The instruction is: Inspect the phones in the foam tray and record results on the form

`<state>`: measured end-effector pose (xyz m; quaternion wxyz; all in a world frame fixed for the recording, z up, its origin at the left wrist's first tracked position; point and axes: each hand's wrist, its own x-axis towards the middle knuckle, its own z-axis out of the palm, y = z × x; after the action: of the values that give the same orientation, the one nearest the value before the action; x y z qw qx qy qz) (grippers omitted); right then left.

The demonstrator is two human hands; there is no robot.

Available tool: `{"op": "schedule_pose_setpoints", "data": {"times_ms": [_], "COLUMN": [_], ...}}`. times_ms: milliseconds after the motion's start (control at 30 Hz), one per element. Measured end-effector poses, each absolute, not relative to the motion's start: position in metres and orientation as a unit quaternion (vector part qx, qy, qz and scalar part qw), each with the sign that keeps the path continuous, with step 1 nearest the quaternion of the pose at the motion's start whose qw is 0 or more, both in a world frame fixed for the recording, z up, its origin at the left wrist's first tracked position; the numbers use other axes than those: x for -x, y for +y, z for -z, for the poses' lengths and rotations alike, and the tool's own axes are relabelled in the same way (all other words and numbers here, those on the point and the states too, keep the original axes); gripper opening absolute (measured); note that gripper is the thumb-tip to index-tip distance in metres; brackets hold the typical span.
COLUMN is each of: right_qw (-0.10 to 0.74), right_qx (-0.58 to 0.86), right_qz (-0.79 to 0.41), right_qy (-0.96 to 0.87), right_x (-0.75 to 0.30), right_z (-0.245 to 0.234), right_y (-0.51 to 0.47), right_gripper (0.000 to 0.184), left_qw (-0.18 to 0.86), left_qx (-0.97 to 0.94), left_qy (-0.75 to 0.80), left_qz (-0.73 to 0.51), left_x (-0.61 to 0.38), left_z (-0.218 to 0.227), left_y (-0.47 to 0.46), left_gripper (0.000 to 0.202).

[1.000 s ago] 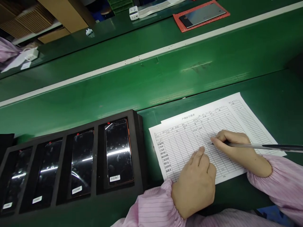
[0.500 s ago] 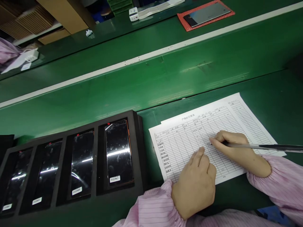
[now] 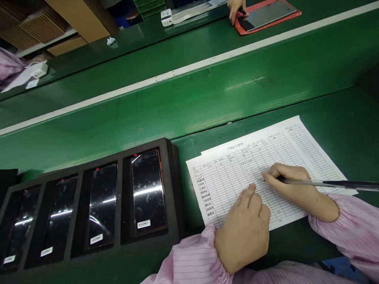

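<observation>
A printed form point(image 3: 225, 177) with a ruled grid and some handwriting lies tilted on the green bench, with more paper showing beneath it. My right hand point(image 3: 291, 187) pinches a pen point(image 3: 322, 183), whose tip is at the grid near the middle of the form. The pen's barrel slants back to the right. My left hand point(image 3: 245, 227) lies on the lower part of the form, its index finger stretched out toward the pen tip and the other fingers partly bent. To the left stands a black foam tray point(image 3: 174, 181) holding several phones, the nearest phone point(image 3: 149, 189) with an orange edge and a white label.
Across the green divider point(image 3: 189, 98), a co-worker's hand point(image 3: 235, 10) touches a flat screen panel point(image 3: 269, 15) on red wrap point(image 3: 296, 15). A white power strip point(image 3: 166, 17) and a crumpled scrap point(image 3: 111, 41) lie on that far bench. Cardboard boxes point(image 3: 79, 19) stand behind.
A co-worker's hand has come in at the top, and the screen panel with its red wrap has shifted slightly right. My hands, the pen and the form look almost unmoved.
</observation>
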<state>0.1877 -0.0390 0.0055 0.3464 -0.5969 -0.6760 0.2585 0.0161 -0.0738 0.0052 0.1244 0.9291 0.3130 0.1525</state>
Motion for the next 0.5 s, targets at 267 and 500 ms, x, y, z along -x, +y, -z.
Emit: {"op": "schedule_pose_setpoints", "data": {"times_ms": [267,500], "right_qw": [0.351,0.347], "right_qx": [0.602,0.634], "right_qz": [-0.267,-0.280], "right_qy": [-0.666,-0.632], "right_x": [-0.1871,-0.1915], "right_z": [-0.0068,-0.0061], "right_y": [-0.0391,-0.0334], "right_gripper": [0.031,0.038], "left_qw": [0.127,0.136], "left_qx": [-0.927,-0.929], "left_qy": [0.317,0.309], "left_qz": [-0.156,-0.149], "left_x": [-0.0173,-0.0137], "left_z": [-0.0048,-0.0030], "left_y": [-0.0740,-0.0730], "left_gripper": [0.018,0.019]}}
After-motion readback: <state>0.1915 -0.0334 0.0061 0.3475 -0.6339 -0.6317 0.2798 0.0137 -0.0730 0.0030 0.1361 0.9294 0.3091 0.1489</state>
